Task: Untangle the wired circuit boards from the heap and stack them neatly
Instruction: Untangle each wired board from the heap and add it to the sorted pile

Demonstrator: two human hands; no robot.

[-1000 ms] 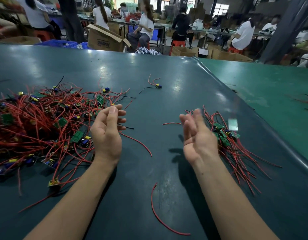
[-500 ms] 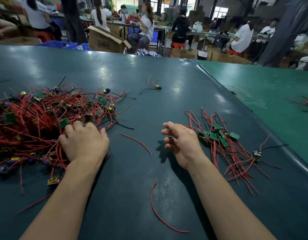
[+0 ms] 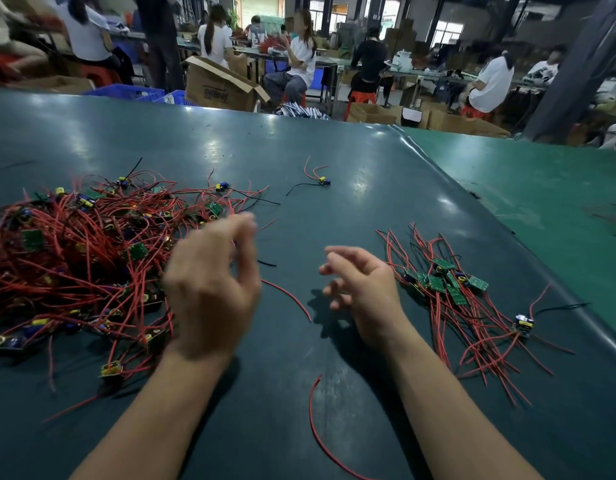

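Two bare hands are seen raised above a dark teal table [image 3: 334, 174] in a busy workshop, viewed from the head camera; the left hand [image 3: 213, 289] is blurred, its fingers loosely curled with thumb and forefinger drawn near each other, and whether a wire is pinched between them cannot be told; the right hand [image 3: 363, 285] is held with fingers relaxed and slightly spread, and nothing is gripped in it. Taking the left hand as landmark: the heap [image 3: 81, 254] of red-wired green circuit boards is spread to its left and partly behind it, reaching the picture's left edge; the stack [image 3: 445, 282] of sorted boards, wires fanned toward the viewer, is laid well to its right, beyond the right hand; one stray board [image 3: 523, 322] with red and black leads is set at that stack's right edge; a small lone board [image 3: 323, 181] with red and black wires is placed beyond the left hand and to its right, apart from both piles; a loose red wire [image 3: 289, 299] is seen just right of the left hand, between the two hands, and a longer loose red wire [image 3: 317, 434] is curved nearer the viewer, between the forearms. Past the table's far edge, an open cardboard box [image 3: 220, 84] and seated workers [image 3: 299, 57] are shown.
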